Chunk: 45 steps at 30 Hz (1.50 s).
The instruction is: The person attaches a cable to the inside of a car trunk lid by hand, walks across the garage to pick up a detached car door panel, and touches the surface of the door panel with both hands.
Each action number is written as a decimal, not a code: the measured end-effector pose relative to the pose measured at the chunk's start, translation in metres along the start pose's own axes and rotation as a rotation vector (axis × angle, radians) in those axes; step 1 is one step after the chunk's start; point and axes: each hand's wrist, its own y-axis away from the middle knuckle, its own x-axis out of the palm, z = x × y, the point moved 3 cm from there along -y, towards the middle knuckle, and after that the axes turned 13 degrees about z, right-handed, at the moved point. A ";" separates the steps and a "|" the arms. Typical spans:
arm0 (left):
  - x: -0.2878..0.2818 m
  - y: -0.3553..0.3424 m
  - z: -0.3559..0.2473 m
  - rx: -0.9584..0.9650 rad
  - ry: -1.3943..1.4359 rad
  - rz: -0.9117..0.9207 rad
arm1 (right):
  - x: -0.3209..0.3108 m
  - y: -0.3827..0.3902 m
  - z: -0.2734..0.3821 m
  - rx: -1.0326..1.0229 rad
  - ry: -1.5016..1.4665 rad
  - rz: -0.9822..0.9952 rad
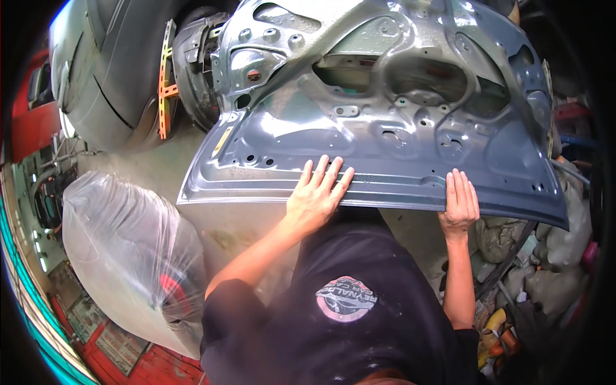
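A large blue-grey metal car body panel (295,144) spans the upper middle, its pressed inner side with holes and ribs facing up. Its long near edge lies just in front of my body. My left hand (315,197) rests across that edge, fingers stretched and spread on the metal. Farther right, my right hand (459,200) lies over the same edge with straight fingers close together; its thumb is hidden. Neither hand shows a tool. What supports the panel underneath is out of sight.
At left stands a bulging clear plastic bag (128,250). Beyond it are a dark grey car part (106,83) and an orange-yellow slotted metal bar (165,90). Plastic bags (568,212) and assorted clutter crowd the right side. Something red (32,122) is at far left.
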 end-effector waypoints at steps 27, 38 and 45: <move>0.011 0.000 0.006 0.009 0.056 -0.032 | 0.004 -0.002 0.005 0.020 0.007 0.113; 0.015 0.000 0.007 0.032 0.038 -0.059 | 0.007 0.001 0.006 0.026 0.021 0.111; 0.015 0.001 0.008 0.026 0.014 -0.016 | 0.007 -0.004 0.008 0.022 -0.007 0.101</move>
